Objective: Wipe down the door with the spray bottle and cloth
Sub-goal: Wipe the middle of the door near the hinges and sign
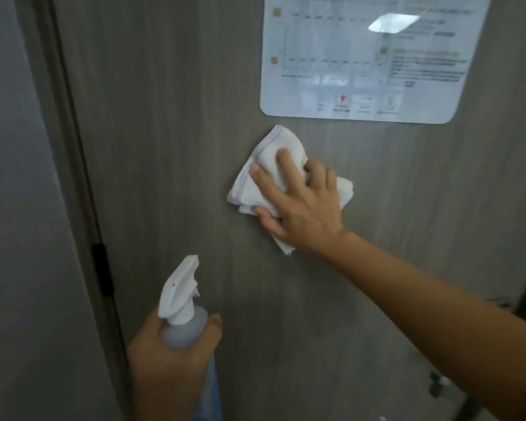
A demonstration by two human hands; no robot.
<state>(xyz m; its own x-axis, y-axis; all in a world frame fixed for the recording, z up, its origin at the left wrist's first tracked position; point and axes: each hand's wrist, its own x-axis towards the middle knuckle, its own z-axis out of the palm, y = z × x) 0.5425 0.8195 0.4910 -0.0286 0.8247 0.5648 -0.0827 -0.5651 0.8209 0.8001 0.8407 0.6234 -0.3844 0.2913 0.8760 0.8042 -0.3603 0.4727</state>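
Observation:
A grey wood-grain door point(170, 141) fills the view. My right hand point(301, 205) presses a crumpled white cloth point(255, 177) flat against the door, just below a laminated notice, with fingers spread over the cloth and the thumb hooked under its lower edge. My left hand point(170, 363) grips a translucent spray bottle point(184, 317) with a white trigger head, held low and left of the cloth, its nozzle pointing up and toward the door. The bottle's lower part is hidden by my hand.
A white laminated notice point(365, 56) with a floor plan is fixed to the door at upper right. The door frame and a black hinge point(102, 268) run down the left, with a grey wall point(22, 208) beyond. Dark metal fittings point(438, 384) show at lower right.

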